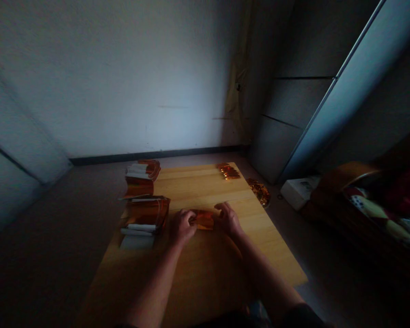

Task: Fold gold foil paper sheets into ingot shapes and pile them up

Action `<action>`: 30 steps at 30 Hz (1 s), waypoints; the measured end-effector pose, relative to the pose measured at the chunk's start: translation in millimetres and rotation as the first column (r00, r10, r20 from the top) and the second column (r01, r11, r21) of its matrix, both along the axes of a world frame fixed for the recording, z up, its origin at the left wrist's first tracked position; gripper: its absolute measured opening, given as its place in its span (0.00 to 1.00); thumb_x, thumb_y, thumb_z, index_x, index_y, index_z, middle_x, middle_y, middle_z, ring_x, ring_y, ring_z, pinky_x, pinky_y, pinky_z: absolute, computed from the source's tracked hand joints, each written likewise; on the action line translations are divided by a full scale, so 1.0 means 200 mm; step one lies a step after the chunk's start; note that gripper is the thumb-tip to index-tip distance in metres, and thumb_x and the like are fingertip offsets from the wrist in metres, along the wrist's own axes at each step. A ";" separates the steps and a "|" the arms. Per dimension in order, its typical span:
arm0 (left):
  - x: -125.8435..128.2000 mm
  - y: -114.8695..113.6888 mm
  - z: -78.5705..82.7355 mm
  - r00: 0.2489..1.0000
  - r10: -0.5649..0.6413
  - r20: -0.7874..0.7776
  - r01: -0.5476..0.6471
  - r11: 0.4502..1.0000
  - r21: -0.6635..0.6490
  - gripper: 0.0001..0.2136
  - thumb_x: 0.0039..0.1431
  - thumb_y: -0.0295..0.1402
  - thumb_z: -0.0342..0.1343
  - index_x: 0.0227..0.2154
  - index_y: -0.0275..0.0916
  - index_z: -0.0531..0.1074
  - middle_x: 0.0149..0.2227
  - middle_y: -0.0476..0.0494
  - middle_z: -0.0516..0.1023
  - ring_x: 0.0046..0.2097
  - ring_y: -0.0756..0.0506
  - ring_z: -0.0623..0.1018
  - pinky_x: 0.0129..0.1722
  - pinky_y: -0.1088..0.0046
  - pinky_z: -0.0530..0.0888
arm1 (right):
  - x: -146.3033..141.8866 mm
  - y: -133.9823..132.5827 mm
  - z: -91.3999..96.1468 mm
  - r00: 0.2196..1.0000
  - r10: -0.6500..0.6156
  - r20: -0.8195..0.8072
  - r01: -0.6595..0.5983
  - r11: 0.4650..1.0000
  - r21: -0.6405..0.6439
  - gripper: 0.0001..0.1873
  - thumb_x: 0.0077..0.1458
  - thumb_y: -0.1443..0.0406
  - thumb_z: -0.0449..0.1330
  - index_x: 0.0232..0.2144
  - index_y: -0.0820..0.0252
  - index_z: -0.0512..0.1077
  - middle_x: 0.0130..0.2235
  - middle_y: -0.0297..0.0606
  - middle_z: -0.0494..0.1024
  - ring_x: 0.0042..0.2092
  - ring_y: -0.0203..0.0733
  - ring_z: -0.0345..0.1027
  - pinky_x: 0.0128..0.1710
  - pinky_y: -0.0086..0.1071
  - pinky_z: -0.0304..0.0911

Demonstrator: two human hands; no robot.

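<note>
A shiny orange-gold foil paper sheet (204,220) lies on the wooden table between my hands. My left hand (183,227) is closed on its left end, thumb and fingers pinched together. At the right end is my right hand (228,219), its fingers curved and apart from the thumb, which is close to the sheet's edge; whether it touches is hard to see. To the left of my left hand sits a stack of orange foil paper (145,209) with white paper at its near side. Behind it lies another foil paper stack (153,168).
Several folded gold foil pieces (229,171) lie at the table's far right corner. On the floor beyond the right edge is a pile of gold foil pieces (259,192). A white box (299,191) and a wooden seat (358,171) with cloth stand right of the table (259,237).
</note>
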State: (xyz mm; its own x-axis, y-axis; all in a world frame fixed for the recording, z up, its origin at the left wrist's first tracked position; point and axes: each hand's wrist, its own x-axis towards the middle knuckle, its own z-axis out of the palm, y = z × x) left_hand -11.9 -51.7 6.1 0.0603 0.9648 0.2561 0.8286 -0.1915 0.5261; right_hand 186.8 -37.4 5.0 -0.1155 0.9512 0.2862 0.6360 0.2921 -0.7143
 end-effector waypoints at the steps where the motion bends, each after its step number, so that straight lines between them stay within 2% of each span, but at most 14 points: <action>1: 0.00 0.00 0.00 1.000 -0.004 0.011 0.004 1.000 0.001 0.08 0.43 0.25 0.56 0.30 0.40 0.72 0.35 0.47 0.74 0.40 0.47 0.71 0.42 0.71 0.67 | 0.00 0.00 -0.01 1.000 0.001 0.008 -0.001 1.000 0.011 0.15 0.46 0.66 0.62 0.39 0.60 0.72 0.38 0.37 0.72 0.29 0.33 0.63 0.30 0.26 0.60; 7: -0.01 0.01 -0.03 0.998 -0.005 0.058 0.003 1.000 0.030 0.13 0.43 0.24 0.56 0.35 0.40 0.70 0.36 0.47 0.73 0.41 0.46 0.71 0.44 0.69 0.68 | -0.04 0.00 -0.02 0.997 0.067 0.042 -0.071 0.992 0.103 0.10 0.44 0.71 0.60 0.32 0.58 0.73 0.35 0.36 0.71 0.34 0.36 0.65 0.33 0.27 0.61; 10: -0.01 0.02 -0.07 0.995 0.015 0.096 -0.021 0.998 0.055 0.16 0.42 0.24 0.56 0.38 0.40 0.68 0.37 0.46 0.72 0.41 0.46 0.71 0.44 0.68 0.70 | -0.05 -0.01 -0.03 0.996 0.074 0.052 -0.080 0.988 0.132 0.08 0.46 0.73 0.57 0.28 0.59 0.73 0.33 0.36 0.71 0.33 0.35 0.65 0.32 0.25 0.59; 13: -0.01 0.02 -0.08 0.992 0.035 0.120 -0.048 0.993 0.111 0.22 0.41 0.24 0.55 0.44 0.40 0.66 0.40 0.45 0.71 0.43 0.45 0.71 0.45 0.66 0.70 | -0.05 0.00 -0.04 0.994 0.045 0.104 -0.058 0.990 0.129 0.08 0.45 0.74 0.56 0.26 0.59 0.72 0.31 0.35 0.70 0.32 0.35 0.64 0.31 0.25 0.58; 17: -0.01 0.01 -0.06 0.994 0.014 0.106 -0.035 0.979 0.199 0.29 0.41 0.24 0.55 0.51 0.39 0.62 0.46 0.41 0.68 0.49 0.42 0.69 0.50 0.63 0.69 | -0.06 0.00 -0.01 0.968 0.078 0.239 -0.099 0.992 0.078 0.07 0.44 0.72 0.59 0.29 0.59 0.71 0.32 0.36 0.73 0.34 0.37 0.65 0.33 0.26 0.58; 20: -0.01 0.01 -0.05 0.996 -0.016 0.090 -0.004 0.977 0.212 0.27 0.40 0.23 0.55 0.48 0.41 0.65 0.47 0.42 0.69 0.51 0.42 0.69 0.52 0.62 0.68 | -0.07 -0.02 0.02 0.936 0.121 0.330 -0.135 0.991 0.022 0.08 0.45 0.65 0.63 0.31 0.59 0.72 0.33 0.37 0.75 0.35 0.40 0.67 0.34 0.28 0.57; 25: -0.01 0.01 -0.07 0.993 0.002 0.114 -0.021 0.987 0.161 0.25 0.40 0.23 0.55 0.46 0.41 0.67 0.42 0.44 0.73 0.46 0.43 0.71 0.48 0.63 0.70 | -0.09 -0.04 0.06 0.903 0.155 0.400 -0.144 0.988 -0.059 0.13 0.49 0.56 0.62 0.34 0.58 0.73 0.36 0.39 0.78 0.38 0.41 0.69 0.37 0.30 0.56; 28: -0.01 0.01 -0.08 0.990 0.018 0.138 -0.035 0.992 0.122 0.24 0.39 0.23 0.54 0.44 0.41 0.69 0.38 0.46 0.75 0.42 0.44 0.72 0.44 0.65 0.71 | -0.08 -0.05 0.07 0.879 0.193 0.436 -0.164 0.981 -0.105 0.12 0.49 0.57 0.62 0.32 0.58 0.74 0.35 0.39 0.77 0.38 0.41 0.69 0.36 0.30 0.55; 30: -0.02 0.01 -0.09 0.990 -0.008 0.141 -0.012 0.990 0.140 0.21 0.39 0.22 0.53 0.41 0.40 0.72 0.36 0.46 0.76 0.41 0.45 0.73 0.44 0.66 0.71 | -0.08 -0.05 0.08 0.868 0.207 0.451 -0.171 0.978 -0.119 0.07 0.51 0.61 0.60 0.31 0.59 0.74 0.35 0.39 0.76 0.38 0.40 0.68 0.36 0.29 0.54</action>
